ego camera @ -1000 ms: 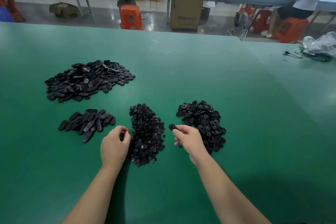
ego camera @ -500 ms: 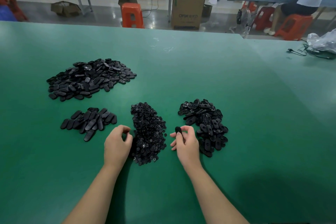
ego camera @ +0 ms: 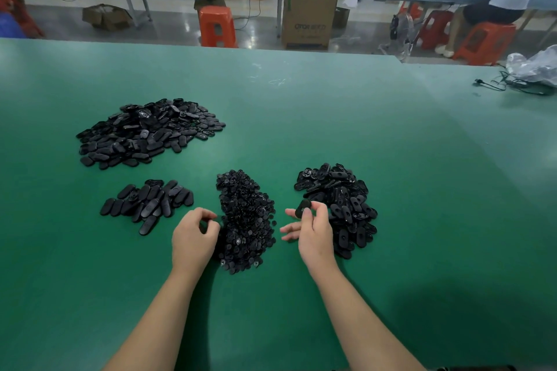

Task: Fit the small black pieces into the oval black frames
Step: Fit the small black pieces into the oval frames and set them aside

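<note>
The right hand (ego camera: 313, 232) pinches one oval frame (ego camera: 302, 208) up off the green table (ego camera: 391, 159), just beside the frame pile (ego camera: 340, 205). The left hand (ego camera: 194, 238) curls its fingers at the edge of the pile of small pieces (ego camera: 245, 220); I cannot tell if it holds one.

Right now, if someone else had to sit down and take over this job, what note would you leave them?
Right hand pinches one oval frame, lifted beside the frame pile.
Left hand is curled at the edge of the small-piece pile; whether it holds a piece is hidden.
Two piles of oval parts lie to the left, seemingly finished.
Left: fit a piece into the held frame, then work through the frame pile.
</note>
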`<control>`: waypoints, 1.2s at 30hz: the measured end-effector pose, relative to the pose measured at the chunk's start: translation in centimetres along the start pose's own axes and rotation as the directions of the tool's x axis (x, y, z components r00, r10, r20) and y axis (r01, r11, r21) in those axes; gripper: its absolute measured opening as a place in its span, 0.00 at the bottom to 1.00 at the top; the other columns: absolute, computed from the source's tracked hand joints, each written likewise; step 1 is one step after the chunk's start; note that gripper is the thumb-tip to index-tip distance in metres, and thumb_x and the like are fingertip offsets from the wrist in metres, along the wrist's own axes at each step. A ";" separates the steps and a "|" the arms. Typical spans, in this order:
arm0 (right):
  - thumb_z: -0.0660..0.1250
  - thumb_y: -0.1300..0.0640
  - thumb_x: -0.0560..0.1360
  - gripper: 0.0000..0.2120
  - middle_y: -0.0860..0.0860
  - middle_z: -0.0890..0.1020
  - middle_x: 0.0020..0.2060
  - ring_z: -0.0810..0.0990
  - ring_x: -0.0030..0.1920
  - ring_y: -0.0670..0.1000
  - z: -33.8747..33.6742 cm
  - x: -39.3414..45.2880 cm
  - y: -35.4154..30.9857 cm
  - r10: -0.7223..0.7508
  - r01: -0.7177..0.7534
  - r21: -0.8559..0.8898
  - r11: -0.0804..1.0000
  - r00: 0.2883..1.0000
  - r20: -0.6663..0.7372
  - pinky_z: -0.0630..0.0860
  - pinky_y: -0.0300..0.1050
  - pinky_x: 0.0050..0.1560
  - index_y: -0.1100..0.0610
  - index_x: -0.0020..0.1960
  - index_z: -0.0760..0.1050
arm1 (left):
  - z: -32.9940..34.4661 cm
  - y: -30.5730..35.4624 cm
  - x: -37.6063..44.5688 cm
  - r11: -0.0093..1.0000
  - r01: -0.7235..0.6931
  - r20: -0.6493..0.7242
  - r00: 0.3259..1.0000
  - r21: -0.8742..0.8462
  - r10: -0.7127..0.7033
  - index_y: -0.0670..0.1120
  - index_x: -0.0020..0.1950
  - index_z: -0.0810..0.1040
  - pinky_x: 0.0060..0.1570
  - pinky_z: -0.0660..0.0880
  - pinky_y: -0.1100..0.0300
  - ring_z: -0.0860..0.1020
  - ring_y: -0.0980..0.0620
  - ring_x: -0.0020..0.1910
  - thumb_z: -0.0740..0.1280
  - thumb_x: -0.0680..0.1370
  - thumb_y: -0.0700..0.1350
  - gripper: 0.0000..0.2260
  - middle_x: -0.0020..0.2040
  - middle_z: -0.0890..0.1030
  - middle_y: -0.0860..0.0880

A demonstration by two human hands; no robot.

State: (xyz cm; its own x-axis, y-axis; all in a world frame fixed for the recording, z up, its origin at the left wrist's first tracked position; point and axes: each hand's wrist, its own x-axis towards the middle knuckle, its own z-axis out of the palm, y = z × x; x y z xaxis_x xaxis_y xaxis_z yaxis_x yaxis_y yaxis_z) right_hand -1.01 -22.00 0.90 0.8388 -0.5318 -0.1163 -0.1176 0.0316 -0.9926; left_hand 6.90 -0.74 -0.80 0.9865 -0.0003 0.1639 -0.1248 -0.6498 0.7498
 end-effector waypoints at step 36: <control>0.62 0.62 0.83 0.06 0.46 0.87 0.44 0.87 0.41 0.51 0.6 -0.9 2.0 -0.052 0.052 -0.011 0.999 0.997 0.050 0.85 0.49 0.42 0.52 0.57 0.73 | 3.6 7.0 -2.5 0.947 0.052 0.202 0.979 -0.317 0.014 0.55 0.44 0.83 0.38 0.74 0.70 0.81 0.61 0.36 0.73 0.76 0.41 0.08 0.37 0.84 0.60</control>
State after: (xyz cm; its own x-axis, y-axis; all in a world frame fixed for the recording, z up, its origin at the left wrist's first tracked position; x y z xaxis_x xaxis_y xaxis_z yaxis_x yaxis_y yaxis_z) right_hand -1.69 -20.94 -1.04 0.8692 -0.4900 -0.0666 -0.0792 -0.0051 -0.9968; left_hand 3.91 -8.00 1.70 0.9858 -0.1629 0.0411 -0.1003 -0.3740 0.9220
